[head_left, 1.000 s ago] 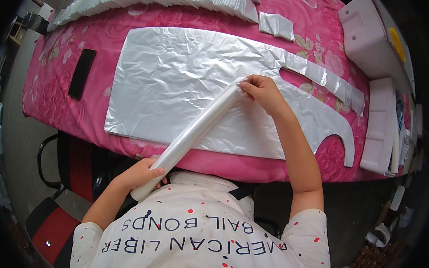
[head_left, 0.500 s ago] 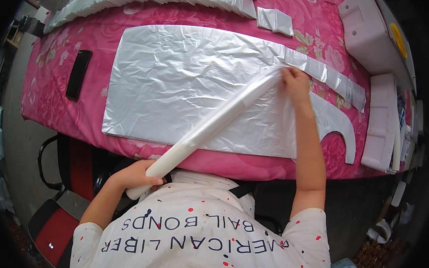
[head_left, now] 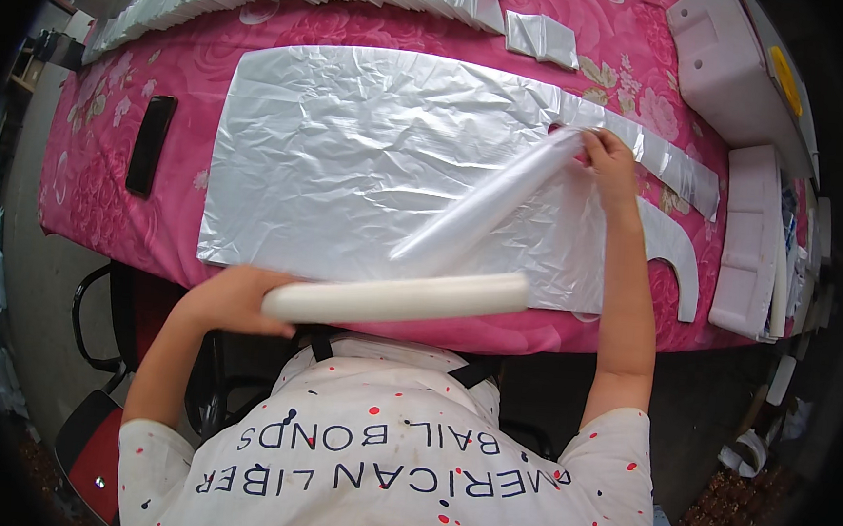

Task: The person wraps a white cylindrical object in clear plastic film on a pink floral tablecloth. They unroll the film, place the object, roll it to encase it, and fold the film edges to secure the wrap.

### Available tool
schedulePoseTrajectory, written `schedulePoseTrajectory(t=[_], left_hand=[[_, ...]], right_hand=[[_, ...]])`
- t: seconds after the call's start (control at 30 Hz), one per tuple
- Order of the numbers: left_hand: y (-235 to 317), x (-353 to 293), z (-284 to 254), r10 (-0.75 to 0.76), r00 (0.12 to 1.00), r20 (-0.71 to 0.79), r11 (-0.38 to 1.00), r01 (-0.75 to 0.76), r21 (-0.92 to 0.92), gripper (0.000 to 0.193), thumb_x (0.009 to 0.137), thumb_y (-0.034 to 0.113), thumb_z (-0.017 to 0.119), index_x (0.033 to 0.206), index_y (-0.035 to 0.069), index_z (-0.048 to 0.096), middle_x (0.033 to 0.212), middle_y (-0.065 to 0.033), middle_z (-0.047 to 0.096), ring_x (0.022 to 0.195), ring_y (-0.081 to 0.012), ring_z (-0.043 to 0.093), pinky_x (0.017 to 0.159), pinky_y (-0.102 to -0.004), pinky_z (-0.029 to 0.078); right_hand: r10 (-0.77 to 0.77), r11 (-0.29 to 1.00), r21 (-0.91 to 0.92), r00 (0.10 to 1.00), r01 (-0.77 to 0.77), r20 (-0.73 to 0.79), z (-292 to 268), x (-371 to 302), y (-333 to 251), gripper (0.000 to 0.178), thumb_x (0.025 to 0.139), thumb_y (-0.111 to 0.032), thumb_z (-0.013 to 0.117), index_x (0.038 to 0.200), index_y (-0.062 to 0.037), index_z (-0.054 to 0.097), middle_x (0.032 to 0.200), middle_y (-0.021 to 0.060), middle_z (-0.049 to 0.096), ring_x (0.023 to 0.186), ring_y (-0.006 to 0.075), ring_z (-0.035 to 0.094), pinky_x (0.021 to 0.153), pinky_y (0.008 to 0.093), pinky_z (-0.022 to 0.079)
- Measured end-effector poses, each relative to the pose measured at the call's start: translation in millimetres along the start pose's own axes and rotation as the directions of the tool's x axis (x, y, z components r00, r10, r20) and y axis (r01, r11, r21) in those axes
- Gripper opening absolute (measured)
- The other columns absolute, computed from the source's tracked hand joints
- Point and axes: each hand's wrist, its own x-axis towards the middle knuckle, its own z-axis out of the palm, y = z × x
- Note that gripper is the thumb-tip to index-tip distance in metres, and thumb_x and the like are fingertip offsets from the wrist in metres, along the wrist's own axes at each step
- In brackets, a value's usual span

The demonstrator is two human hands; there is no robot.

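left: pink desk (head_left: 85, 176) leaving narrow room between black phone (head_left: 151, 146) and flat silvery sheets (head_left: 332, 149) | lower left: left hand (head_left: 233, 299) wrapping fingers round white tube (head_left: 404, 299) along near edge | upper right: right hand (head_left: 611, 164) pinching translucent film (head_left: 489, 201) slanting across sheets

The plastic bags (head_left: 331, 159) look glossy and crinkled — the rod (head_left: 399, 299) smooth and matt.

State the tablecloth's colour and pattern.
The tablecloth is pink with a floral pattern, shown in the head view.

Two hands (head_left: 243, 299) (head_left: 612, 167), one white rod (head_left: 404, 298)
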Motion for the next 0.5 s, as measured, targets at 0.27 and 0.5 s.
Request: schedulePoseTrajectory(t=[0.27, 0.5], left_hand=[[34.9, 108.8, -12.5, 0.625, 0.661, -0.416, 0.681, -0.201, 0.704, 0.043, 0.067, 0.022, 0.073, 0.103, 0.006, 0.056, 0.101, -0.0102, 0.058, 0.093, -0.0283, 0.057, 0.083, -0.039, 0.046], [24.6, 113.2, 46.4, 0.679, 0.73, 0.074, 0.579, -0.595, 0.557, 0.069, 0.079, 0.046, 0.054, 0.125, -0.004, 0.042, 0.131, -0.0174, 0.041, 0.125, -0.0322, 0.037, 0.104, -0.041, 0.029]], right_hand=[[0.006, 1.0, -0.007, 0.966, -0.005, 0.259, 76.5, 8.7, -38.9, 0.017, 0.085, -0.017, 0.059, 0.088, -0.0011, 0.064, 0.067, -0.0024, 0.056, 0.063, 0.0059, 0.049, 0.058, 0.0212, 0.041], [0.074, 0.991, -0.128, 0.937, -0.032, 0.341, 76.4, 18.0, -38.1, 0.015, 0.086, -0.017, 0.06, 0.087, -0.0021, 0.063, 0.068, -0.005, 0.053, 0.062, 0.0036, 0.045, 0.059, 0.0186, 0.039]])
